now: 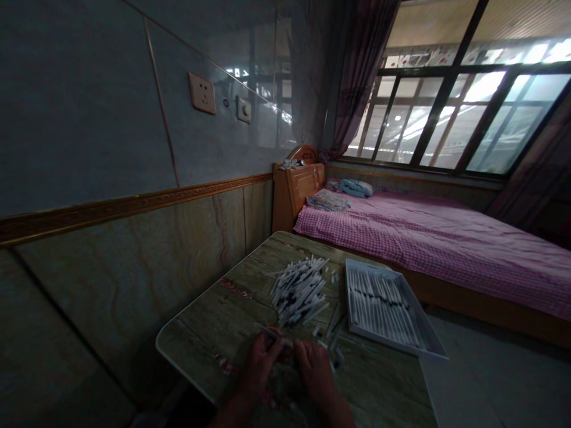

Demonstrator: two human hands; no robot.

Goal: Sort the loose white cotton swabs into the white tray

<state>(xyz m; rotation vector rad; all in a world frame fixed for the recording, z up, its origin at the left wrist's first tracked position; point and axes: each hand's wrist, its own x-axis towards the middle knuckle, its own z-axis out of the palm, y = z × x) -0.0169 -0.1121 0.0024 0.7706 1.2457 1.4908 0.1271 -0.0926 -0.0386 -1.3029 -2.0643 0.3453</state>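
My left hand is closed, with a thin pale pen-like stick pinched at the fingertips and pointing up and left. My right hand is closed beside it, fingers bent, close to a small whitish piece between the two hands; what it grips is hidden and dark. Just beyond the hands lies a loose heap of white pen-like sticks with dark parts. On the right, a shallow white tray holds similar sticks laid side by side in two rows.
The patterned table stands along a tiled wall. Small pieces and thin dark strips lie between heap and tray. A bed with a pink checked sheet is behind the table, under a window.
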